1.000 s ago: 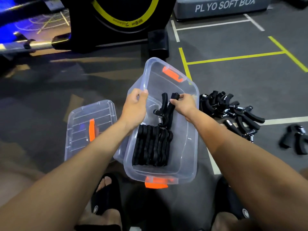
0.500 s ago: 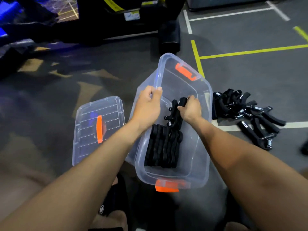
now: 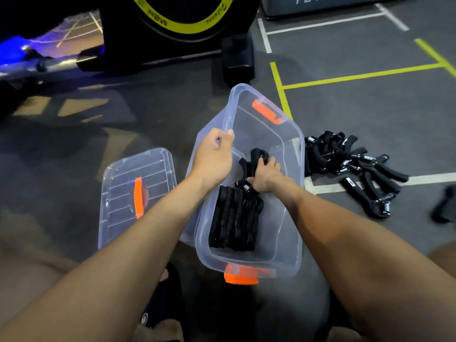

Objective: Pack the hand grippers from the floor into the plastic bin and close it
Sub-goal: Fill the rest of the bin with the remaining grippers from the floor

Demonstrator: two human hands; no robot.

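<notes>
A clear plastic bin [image 3: 291, 218] with orange latches stands tilted on the floor in front of me. My left hand [image 3: 213, 156] grips its left rim. Inside, my right hand [image 3: 265, 175] holds black hand grippers [image 3: 255, 156] above a packed row of black grippers [image 3: 234, 218] lying along the bin's bottom. To the right of the bin, a pile of several loose black hand grippers [image 3: 355, 166] lies on the floor. The bin's clear lid [image 3: 123, 193] with an orange handle lies flat on the floor to the left.
A black machine with a yellow-ringed wheel [image 3: 177, 23] and its black foot [image 3: 238, 58] stands just beyond the bin. A grey soft box [image 3: 320, 3] is at the back right. Another black object [image 3: 444, 206] lies at the right edge. My sandalled feet [image 3: 160, 312] are below the bin.
My right hand has sunk deeper into the bin with the hand grippers, down toward the packed row. My left hand has kept its hold on the rim.
</notes>
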